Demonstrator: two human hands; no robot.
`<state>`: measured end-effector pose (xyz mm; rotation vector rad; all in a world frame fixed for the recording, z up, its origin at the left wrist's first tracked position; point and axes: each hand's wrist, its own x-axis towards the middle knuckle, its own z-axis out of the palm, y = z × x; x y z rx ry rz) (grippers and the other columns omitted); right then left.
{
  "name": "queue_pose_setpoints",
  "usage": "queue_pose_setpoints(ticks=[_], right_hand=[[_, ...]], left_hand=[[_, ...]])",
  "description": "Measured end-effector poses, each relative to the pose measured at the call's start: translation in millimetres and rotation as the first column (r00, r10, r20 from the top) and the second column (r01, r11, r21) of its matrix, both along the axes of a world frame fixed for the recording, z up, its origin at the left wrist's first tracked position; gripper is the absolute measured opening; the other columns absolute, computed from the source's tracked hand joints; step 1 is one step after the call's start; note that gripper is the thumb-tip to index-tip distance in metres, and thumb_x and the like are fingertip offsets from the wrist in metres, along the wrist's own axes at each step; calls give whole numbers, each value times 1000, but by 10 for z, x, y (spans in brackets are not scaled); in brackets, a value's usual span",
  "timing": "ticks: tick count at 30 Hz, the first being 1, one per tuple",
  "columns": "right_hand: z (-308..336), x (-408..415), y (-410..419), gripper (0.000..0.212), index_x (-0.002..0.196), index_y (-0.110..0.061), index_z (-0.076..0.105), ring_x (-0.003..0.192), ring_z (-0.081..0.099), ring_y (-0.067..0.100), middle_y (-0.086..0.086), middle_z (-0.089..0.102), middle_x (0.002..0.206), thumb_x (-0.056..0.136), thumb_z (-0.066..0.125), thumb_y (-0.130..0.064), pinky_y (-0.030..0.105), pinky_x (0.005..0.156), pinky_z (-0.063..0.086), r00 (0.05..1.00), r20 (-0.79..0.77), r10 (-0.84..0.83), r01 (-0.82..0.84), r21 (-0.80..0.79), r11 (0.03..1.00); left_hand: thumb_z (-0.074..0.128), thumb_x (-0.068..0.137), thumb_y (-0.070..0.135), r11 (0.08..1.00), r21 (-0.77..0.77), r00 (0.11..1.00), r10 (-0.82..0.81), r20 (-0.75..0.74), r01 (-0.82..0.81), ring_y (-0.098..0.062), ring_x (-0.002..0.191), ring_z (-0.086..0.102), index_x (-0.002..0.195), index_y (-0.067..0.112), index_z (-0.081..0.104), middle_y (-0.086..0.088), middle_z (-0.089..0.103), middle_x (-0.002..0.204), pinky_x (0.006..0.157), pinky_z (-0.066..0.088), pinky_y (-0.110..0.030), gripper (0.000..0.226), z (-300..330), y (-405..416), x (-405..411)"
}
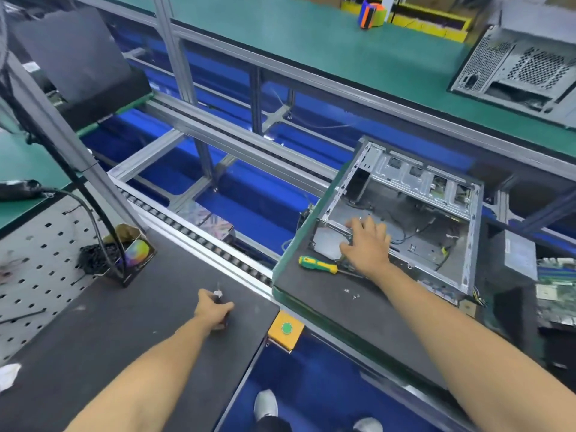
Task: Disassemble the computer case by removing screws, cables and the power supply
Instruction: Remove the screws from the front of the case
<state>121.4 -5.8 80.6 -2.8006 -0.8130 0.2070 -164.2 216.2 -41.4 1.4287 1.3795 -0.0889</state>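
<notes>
My right hand (366,241) lies flat on the case (405,219), bracing it; screwdriver (318,265) parked just left; left hand (215,310) pinches a small tool (218,294).

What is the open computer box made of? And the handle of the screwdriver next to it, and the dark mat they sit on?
The computer case looks like bare sheet metal: silvery grey, shiny, with punched holes. The screwdriver handle looks like hard plastic, glossy green and yellow, possibly rubber-coated. The mat looks like dull dark rubber or foam; its matte, unshiny surface leaves that open.
</notes>
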Motion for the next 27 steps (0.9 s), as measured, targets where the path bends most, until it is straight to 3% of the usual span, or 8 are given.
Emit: queue_pose_setpoints(ticks=[5,9,11,13,14,18,22,27], right_hand=[[9,52,-1,50,128,-29,47,97,19,19,3,38,119,81,56,-40,37,80,19,999,-25,29,-30,-58,998],[60,73,17,57,124,-30,46,97,20,21,0,33,112,68,48,-45,38,79,19,996,-90,8,-16,-84,996],[62,88,15,52,122,-29,47,100,23,22,-1,33,109,71,53,-40,39,80,21,993,-121,7,-17,-80,997],[60,109,11,47,121,-28,46,102,26,23,0,34,109,76,56,-34,39,81,22,990,-138,5,-16,-76,997],[63,119,9,46,122,-28,46,102,25,23,0,34,108,77,57,-31,39,81,22,989,-145,7,-18,-72,997],[98,139,-1,56,131,-28,47,100,23,20,1,34,110,76,59,-21,39,82,21,979,-201,14,-20,-25,999],[166,162,-45,65,136,-28,47,106,26,21,-1,34,112,75,62,-15,39,84,23,962,-272,31,-24,27,999],[206,179,-78,65,134,-30,47,110,29,23,-1,36,112,73,61,-13,41,87,25,944,-326,40,-17,73,997]], left_hand=[[79,86,24,975,177,976,-103,-193,137,-45,111,54,127,12,39,-27,41,131,100,50,-50,59,-175,-22,-97],[69,87,57,781,287,730,-292,-618,554,-37,130,37,142,22,35,-18,29,143,111,34,-44,74,-218,6,-127],[67,90,53,736,397,785,-290,-547,548,-39,130,37,144,13,36,-19,33,143,114,31,-46,74,-150,-33,81],[64,95,42,703,551,893,-331,-306,450,-41,127,39,141,7,43,-20,39,139,112,29,-50,61,10,-141,452],[63,97,40,627,635,884,-411,-224,452,-39,125,41,139,8,48,-18,43,136,110,31,-49,54,116,-210,671],[58,100,45,155,782,553,-788,-270,604,-28,121,51,139,19,54,-5,55,130,101,40,-41,47,535,-518,1493],[54,103,44,-175,534,171,-827,-536,827,-29,129,47,145,18,44,-8,49,140,101,42,-42,50,634,-754,1949],[53,106,29,-387,425,17,-723,-691,819,-32,130,44,142,11,41,-12,43,140,95,48,-46,42,598,-793,2056]])
